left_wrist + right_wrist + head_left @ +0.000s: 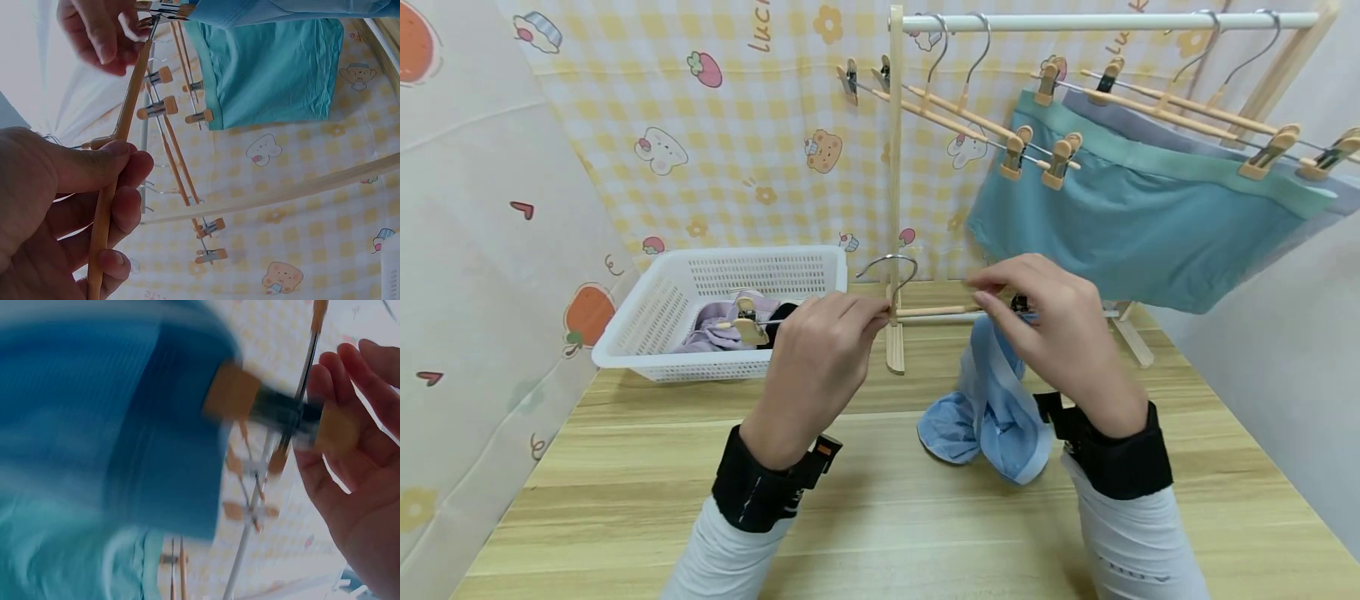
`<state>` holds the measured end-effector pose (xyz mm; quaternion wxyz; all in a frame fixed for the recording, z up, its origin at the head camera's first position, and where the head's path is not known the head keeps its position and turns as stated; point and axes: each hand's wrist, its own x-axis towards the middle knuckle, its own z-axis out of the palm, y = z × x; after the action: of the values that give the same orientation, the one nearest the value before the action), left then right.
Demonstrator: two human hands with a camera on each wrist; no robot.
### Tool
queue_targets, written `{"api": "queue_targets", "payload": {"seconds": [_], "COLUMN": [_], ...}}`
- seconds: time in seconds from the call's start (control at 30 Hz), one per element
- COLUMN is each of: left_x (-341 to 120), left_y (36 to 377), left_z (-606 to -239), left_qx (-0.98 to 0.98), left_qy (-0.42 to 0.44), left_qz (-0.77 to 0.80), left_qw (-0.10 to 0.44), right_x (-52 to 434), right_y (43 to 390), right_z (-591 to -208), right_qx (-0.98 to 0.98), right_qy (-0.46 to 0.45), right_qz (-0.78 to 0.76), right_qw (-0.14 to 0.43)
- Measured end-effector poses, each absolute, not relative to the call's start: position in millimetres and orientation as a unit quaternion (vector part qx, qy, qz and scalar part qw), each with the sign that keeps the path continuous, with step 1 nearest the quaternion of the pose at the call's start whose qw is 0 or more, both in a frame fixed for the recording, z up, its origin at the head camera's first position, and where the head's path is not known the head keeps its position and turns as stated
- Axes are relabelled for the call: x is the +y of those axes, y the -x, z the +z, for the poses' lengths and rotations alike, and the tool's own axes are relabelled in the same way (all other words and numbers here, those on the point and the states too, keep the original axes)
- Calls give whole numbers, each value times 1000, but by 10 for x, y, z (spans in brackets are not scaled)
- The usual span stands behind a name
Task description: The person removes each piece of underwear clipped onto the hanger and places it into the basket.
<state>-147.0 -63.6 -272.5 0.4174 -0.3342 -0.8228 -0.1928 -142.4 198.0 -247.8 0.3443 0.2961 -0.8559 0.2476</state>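
Head view: a soft light-blue cloth garment (992, 417) hangs from the tan-and-black end clip (234, 390) of a slim wooden hanger (132, 94). Towards ten o'clock, the left hand (831, 350) pinches the hanger; at one o'clock, the right hand (1056, 321) is loose-fingered beside the clip. With only one clip visibly holding it, the garment could slip free, or its lopsided weight tilt the hanger. Farther out, a teal cloth garment with mint waistband (1120, 217) hangs at one o'clock; a white perforated plastic basket (722, 365) sits at ten on the pale wooden desk (850, 517).

A yellow-checked cartoon cloth (737, 125) covers the upper middle. A wood-grain tabletop (925, 533) spans the bottom.
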Motion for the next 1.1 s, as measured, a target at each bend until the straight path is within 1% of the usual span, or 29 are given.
{"api": "queue_targets", "payload": {"seconds": [0.27,0.37,0.6,0.8,1.1], "left_x": [-745,-766,-817,-829,-833], "left_y": [1473,1478,1481,1485,1482], "left_z": [-2686,-2677,-2646,-2641,-2643], "left_qx": [-825,-827,-826,-826,-822], "left_qy": [326,325,325,323,330], "left_qz": [-215,-221,-247,-253,-259], "left_qw": [408,401,389,386,385], "right_x": [2184,2216,2288,2291,2315], "right_y": [1438,1468,1505,1558,1617], "right_z": [-2429,-2432,-2452,-2481,-2527], "right_qx": [-898,-903,-881,-870,-837], "right_qy": [-259,-248,-246,-254,-303], "right_qz": [229,241,294,302,313], "right_qw": [271,256,276,295,331]}}
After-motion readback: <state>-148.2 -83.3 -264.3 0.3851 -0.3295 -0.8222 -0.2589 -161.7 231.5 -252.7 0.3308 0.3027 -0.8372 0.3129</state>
